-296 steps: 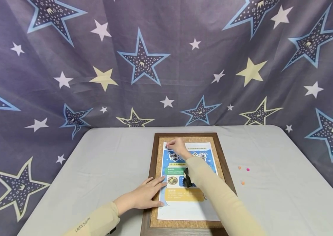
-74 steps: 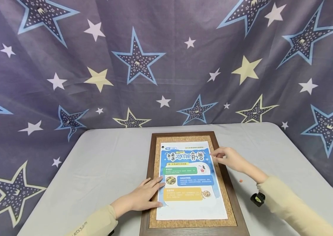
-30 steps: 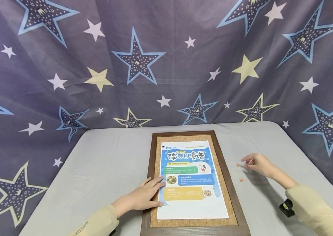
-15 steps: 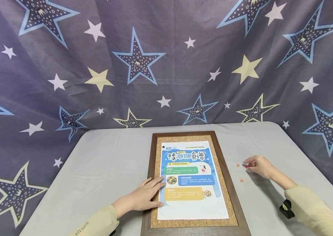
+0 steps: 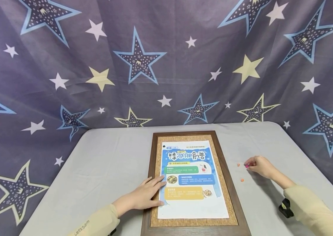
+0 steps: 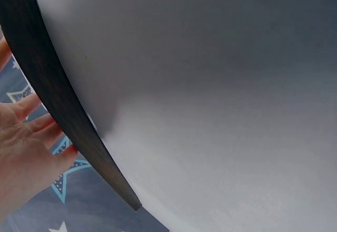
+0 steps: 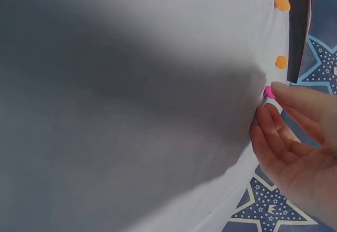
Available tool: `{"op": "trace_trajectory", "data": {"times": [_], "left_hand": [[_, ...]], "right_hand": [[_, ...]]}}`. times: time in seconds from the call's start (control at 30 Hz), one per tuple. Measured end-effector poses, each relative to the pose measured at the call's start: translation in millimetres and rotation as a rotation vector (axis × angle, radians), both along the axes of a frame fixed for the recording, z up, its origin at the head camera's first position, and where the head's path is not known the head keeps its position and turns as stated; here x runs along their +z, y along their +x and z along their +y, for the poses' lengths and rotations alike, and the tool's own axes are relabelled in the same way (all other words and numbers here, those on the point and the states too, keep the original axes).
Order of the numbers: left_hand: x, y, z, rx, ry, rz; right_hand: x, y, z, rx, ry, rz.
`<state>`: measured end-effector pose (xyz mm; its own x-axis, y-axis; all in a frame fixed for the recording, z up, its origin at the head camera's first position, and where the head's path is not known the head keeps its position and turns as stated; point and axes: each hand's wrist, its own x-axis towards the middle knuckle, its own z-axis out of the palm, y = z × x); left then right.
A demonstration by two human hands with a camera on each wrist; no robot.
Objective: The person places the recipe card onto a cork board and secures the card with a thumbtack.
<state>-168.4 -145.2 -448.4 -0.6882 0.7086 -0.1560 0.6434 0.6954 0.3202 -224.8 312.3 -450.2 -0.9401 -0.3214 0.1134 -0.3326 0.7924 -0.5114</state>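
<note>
Head view: lying flat at lower centre of the frame, a cork board [image 5: 194, 223] with a dark wooden surround [image 5: 181, 231], set on pale grey cloth [image 5: 119, 154]. On the cork, a white-bordered blue poster [image 5: 194, 209] with green, blue and yellow text panels and large dark characters near its top. At the poster's upper left corner, a small black pin [image 5: 164, 146].

At lower centre left, laid with fingers spread across the surround and the poster's left edge, the left hand [image 5: 147, 195], gripping nothing. At right of centre, well apart from the poster, the right hand [image 5: 261, 166], with a pink pin [image 5: 247, 166] pinched at its fingertips; cannot tell whether raised off the cloth. Just left of the fingertips, one orange pin [image 5: 238, 165]; a little below it, a second orange pin [image 5: 242, 180].

Right wrist view: pink pin at right of the frame, against a fingertip, with both orange pins above toward the upper right corner.

Behind, filling the upper frame, a purple-grey curtain [image 5: 172, 29] printed with stars. Cream sleeves [image 5: 316, 209] at the lower edge.
</note>
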Motion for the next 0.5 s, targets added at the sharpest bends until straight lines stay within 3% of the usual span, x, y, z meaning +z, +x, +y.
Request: {"op": "trace_trajectory", "data": {"times": [0.5], "left_hand": [[-0.7, -0.9, -0.5, -0.015, 0.018, 0.011]], "right_hand": [[-5.4, -1.5, 2.2, -0.024, 0.016, 0.026]]}}
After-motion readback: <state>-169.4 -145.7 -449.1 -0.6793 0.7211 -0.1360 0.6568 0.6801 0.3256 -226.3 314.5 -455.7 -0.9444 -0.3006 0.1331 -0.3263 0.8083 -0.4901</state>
